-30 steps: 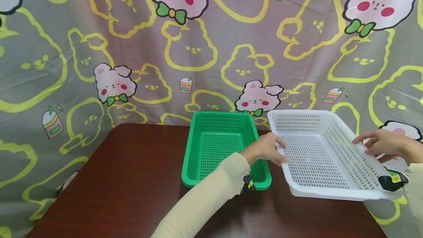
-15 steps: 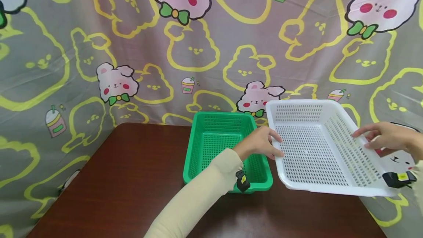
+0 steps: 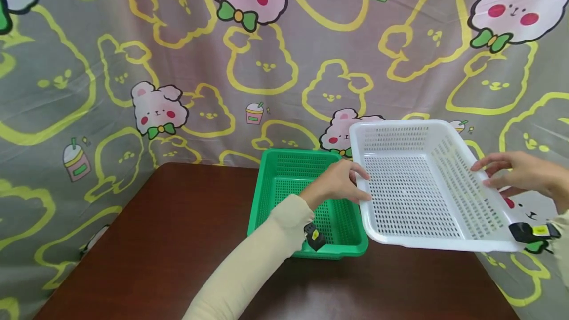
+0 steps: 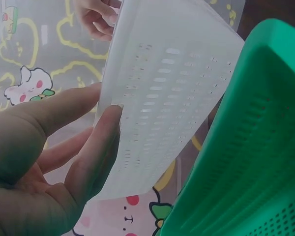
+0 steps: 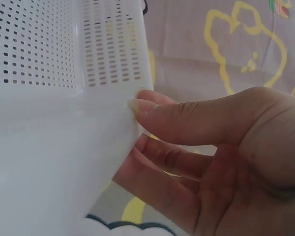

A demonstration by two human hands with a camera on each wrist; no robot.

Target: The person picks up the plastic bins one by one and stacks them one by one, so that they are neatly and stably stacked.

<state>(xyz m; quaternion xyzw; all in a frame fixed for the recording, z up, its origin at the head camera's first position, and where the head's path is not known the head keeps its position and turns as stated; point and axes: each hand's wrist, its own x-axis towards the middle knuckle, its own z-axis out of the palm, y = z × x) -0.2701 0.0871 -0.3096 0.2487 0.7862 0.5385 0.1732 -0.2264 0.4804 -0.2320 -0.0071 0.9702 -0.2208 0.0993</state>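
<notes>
A white perforated plastic basket [image 3: 404, 194] is held up above the right part of the table, its inside facing me. My left hand [image 3: 340, 181] pinches its left rim between thumb and fingers; the left wrist view shows those fingers against the basket's outer wall [image 4: 157, 103]. At the opposite rim my right hand [image 3: 517, 174] grips with the thumb on the inner side and fingers behind, as the right wrist view shows [image 5: 182, 142]. A green perforated basket [image 3: 255, 206] stands on the table, partly hidden behind my left hand and sleeve. Nothing lies in the white basket.
The dark reddish-brown table [image 3: 178, 241] stretches left and in front of the green basket. Behind it hangs a grey curtain [image 3: 200, 63] printed with rabbits and yellow outlines. A small black device [image 3: 314, 236] sits on the left wrist.
Both hands have raised the white basket and moved it a little to the left, towards the green basket. The green basket has stayed in its place on the table.
</notes>
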